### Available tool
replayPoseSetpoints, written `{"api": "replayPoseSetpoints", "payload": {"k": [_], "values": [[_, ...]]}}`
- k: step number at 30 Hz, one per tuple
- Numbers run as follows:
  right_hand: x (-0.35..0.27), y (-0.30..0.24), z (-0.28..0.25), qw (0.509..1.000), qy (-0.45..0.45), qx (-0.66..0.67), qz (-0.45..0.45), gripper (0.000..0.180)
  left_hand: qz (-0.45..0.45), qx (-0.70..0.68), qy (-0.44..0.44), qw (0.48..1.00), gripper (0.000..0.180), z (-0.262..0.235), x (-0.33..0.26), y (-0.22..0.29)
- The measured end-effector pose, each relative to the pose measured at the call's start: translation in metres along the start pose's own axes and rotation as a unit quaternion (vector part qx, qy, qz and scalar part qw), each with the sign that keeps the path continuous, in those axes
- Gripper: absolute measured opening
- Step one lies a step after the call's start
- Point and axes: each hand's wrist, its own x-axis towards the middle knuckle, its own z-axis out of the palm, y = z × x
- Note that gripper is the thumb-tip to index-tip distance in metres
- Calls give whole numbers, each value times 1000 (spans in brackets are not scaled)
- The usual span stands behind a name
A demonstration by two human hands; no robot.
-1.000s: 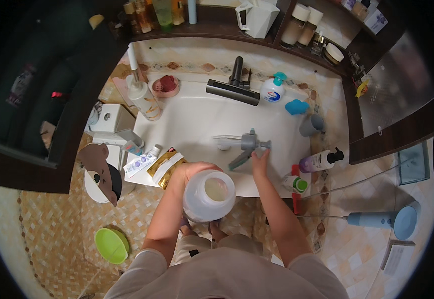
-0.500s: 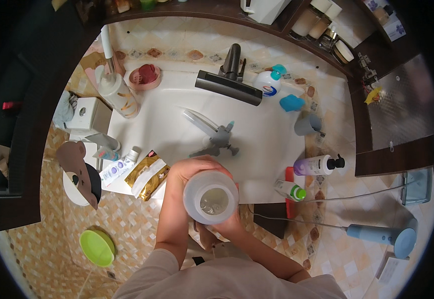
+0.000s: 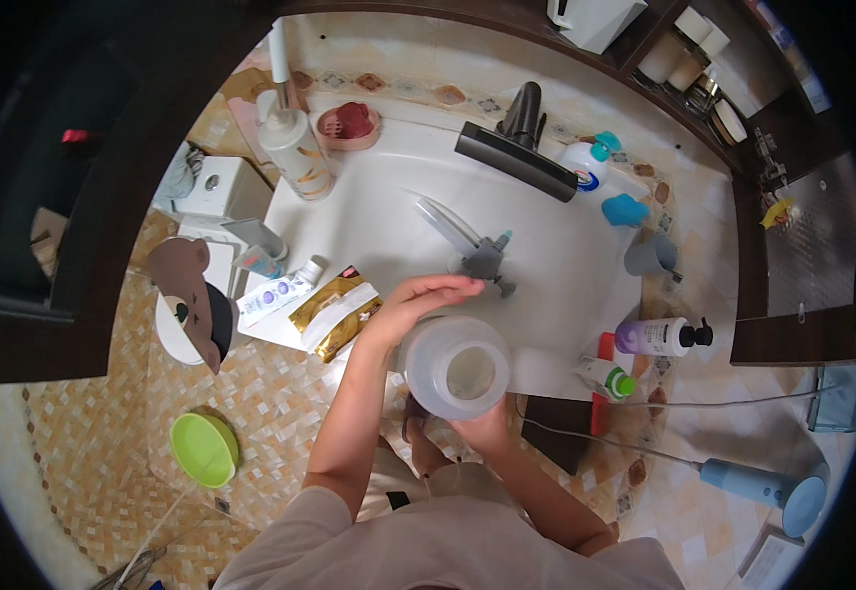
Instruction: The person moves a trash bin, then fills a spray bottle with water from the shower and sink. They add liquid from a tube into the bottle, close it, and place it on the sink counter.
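Right hand (image 3: 477, 430) clamped under translucent jar (image 3: 455, 367), jar held mouth-up at frame centre, over near edge of white sink (image 3: 379, 211). Left hand (image 3: 426, 298) laid flat, fingers together, against jar's upper-left side. Grey sprayer head (image 3: 485, 261) seen lying in sink just above. Gold packet (image 3: 334, 312) and toothpaste tube (image 3: 278, 292) seen left, on counter (image 3: 280, 393).

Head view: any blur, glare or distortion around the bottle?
Head view: strong fisheye bending, black vignette at the corners. Translucent bottle fairly sharp, no harsh glare; left hand on its rim slightly soft, right hand beneath. Even light on the white sink, soft shadows.
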Motion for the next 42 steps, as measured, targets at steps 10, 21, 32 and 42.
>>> {"api": "replayPoseSetpoints", "payload": {"k": [10, 21, 32, 42], "values": [[-89, 54, -15, 996, 16, -23, 89, 56, 37, 809, 201, 551, 92, -15, -98, 40], [-63, 167, 88, 834, 88, 320, 441, 33, -13, 832, 219, 510, 106, -40, -115, 34], [-13, 264, 159, 720, 255, 416, 493, 23, -97, 696, 296, 647, 114, -20, -340, 9], [8, 357, 171, 726, 265, 500, 391, 17, -240, 647, 282, 666, 116, -49, -437, -87]]}}
